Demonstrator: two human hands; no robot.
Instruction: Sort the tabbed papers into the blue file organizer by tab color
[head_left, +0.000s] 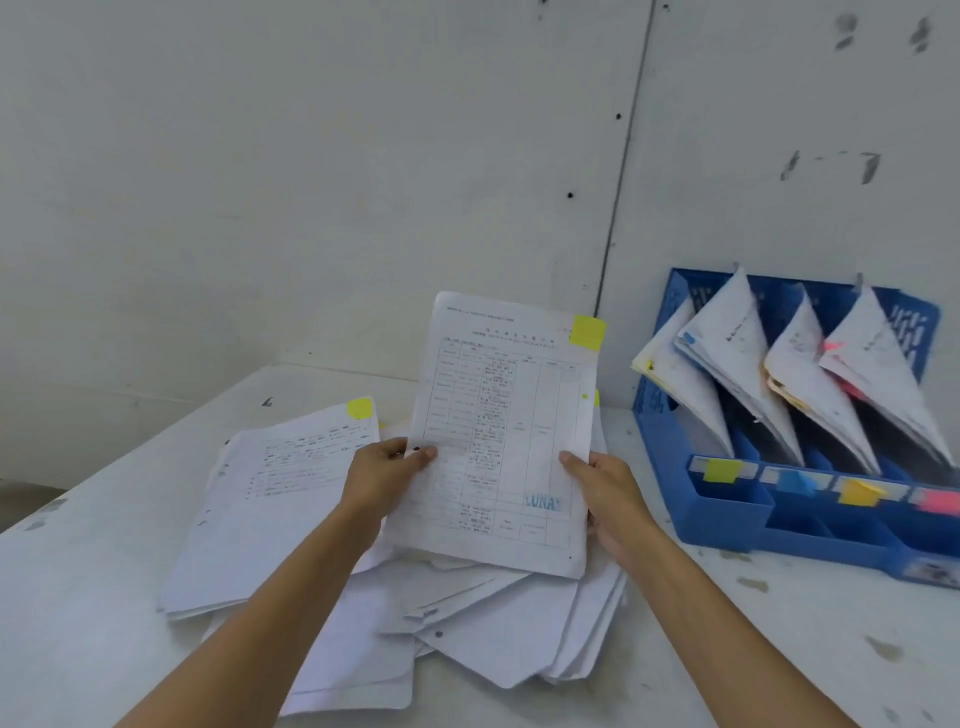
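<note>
A printed sheet (511, 415) with a yellow-green tab (587, 331) at its top right corner is held up above a loose pile of papers (498, 634). My left hand (387, 470) pinches its left edge and my right hand (602, 493) grips its right edge. The blue file organizer (727, 514) stands to the right with several slots of leaning papers (810, 374). Its front bears a yellow-green label (722, 470), a blue label (795, 482), a yellow label (860, 492) and a pink label (937, 501).
Another stack (275, 493) with a yellow-green tab (359, 408) lies at the left of the pile on the white table (779, 649). White walls meet in a corner behind the table.
</note>
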